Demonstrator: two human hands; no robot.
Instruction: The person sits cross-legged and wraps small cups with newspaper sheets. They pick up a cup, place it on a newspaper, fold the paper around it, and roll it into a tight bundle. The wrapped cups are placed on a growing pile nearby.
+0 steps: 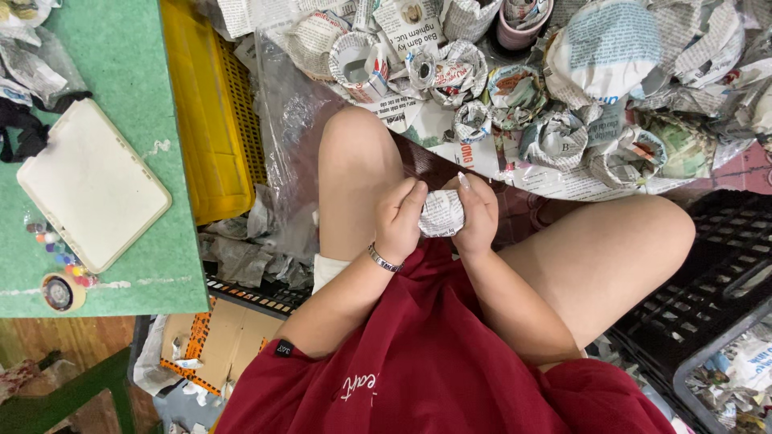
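Both hands [438, 215] clasped round a newspaper-wrapped bundle [441, 213] (contents hidden by paper).

- Dark red short-sleeved shirt [426, 362] with white script lettering on the front
- Small black tag [284, 349] at the left sleeve hem
- 1 silver bracelet [383, 259] on the left wrist
- Bare knees
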